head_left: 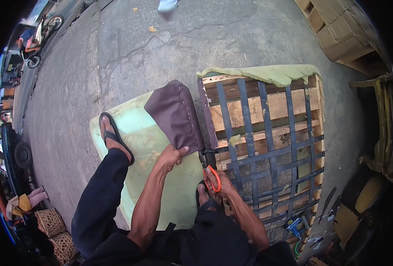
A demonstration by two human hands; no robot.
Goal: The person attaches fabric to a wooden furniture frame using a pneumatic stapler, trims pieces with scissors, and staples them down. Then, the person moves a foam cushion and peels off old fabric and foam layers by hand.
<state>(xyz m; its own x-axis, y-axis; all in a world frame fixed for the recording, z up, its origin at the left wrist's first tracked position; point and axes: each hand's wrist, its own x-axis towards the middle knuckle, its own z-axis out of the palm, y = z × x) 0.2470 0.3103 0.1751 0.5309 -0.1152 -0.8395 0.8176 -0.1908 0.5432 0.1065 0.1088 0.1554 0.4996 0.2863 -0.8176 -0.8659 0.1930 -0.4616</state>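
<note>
Orange-handled scissors (215, 177) are in my right hand (219, 182), its fingers wrapped round the handles. Their dark blades point up at the lower corner of a dark maroon cloth (175, 111) with a stitched edge. My left hand (173, 157) pinches the lower edge of that cloth, left of the blades. Beneath the cloth lies a pale green foam sheet (156, 190), with my sandalled left foot (115, 138) on it. To the right is a wooden frame (249, 111) crossed by dark straps, with a maroon strip along its left side.
Green foam (267, 73) hangs over the frame's top edge. A blue air tool (295, 226) rests at its lower right. Cardboard boxes (343, 31) stand upper right, woven baskets (51, 222) lower left. A motorcycle (40, 40) is far off at upper left.
</note>
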